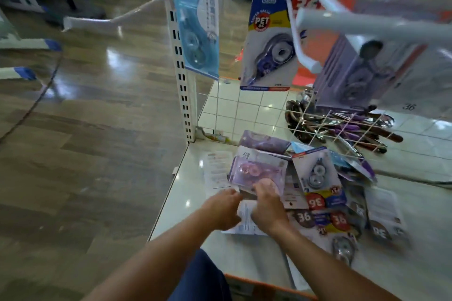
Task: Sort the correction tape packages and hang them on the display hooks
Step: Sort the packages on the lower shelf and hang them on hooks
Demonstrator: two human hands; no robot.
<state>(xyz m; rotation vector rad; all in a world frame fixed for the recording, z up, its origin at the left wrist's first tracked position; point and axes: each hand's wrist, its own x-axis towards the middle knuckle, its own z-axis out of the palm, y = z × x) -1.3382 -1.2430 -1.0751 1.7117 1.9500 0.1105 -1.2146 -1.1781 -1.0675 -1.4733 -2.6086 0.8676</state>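
Observation:
A heap of correction tape packages (pixel 325 203) lies on the white shelf (pixel 186 217). On its left side sits a lilac package (pixel 256 168), and my right hand (pixel 265 203) grips its near edge with curled fingers. My left hand (pixel 221 209) is beside it, its fingers curled at a white package (pixel 244 217) lying under both hands. Three kinds hang on white display hooks (pixel 303 39) above: a light blue package (pixel 199 26), a blue-and-yellow JINUO package (pixel 269 39), and lilac packages (pixel 354 73) at the right.
A white slotted upright (pixel 182 73) and a wire grid panel (pixel 230 110) border the shelf's back left. Dark scissors-like items (pixel 342 129) lie piled behind the grid. A long hook arm (pixel 367 24) juts out near my head. Wooden floor lies to the left.

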